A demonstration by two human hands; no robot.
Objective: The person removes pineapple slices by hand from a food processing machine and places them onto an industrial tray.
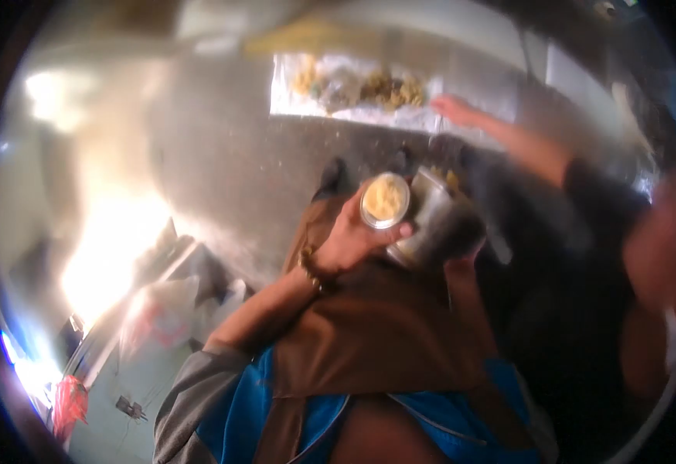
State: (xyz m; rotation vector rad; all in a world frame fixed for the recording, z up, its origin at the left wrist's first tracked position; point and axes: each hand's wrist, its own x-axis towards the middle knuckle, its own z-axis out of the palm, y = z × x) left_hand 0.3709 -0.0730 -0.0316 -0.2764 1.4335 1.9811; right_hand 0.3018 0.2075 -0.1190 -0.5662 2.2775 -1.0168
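My left hand (355, 236) is wrapped round a small round cup (385, 200) filled with pale yellow food, its open top facing up. Right beside the cup is a larger metal container (438, 220), tilted, with some yellow bits near its far rim. My right hand (463, 267) is at the near right side of this container, supporting it; most of its fingers are hidden behind the metal. A beaded bracelet (309, 269) circles my left wrist.
Beyond my hands lies a white sheet (291, 102) with yellowish food pieces (392, 90). Another person's arm (523, 145) reaches toward it from the right. At the lower left are a clear plastic bag (160, 317), a red bag (69, 406) and very bright light.
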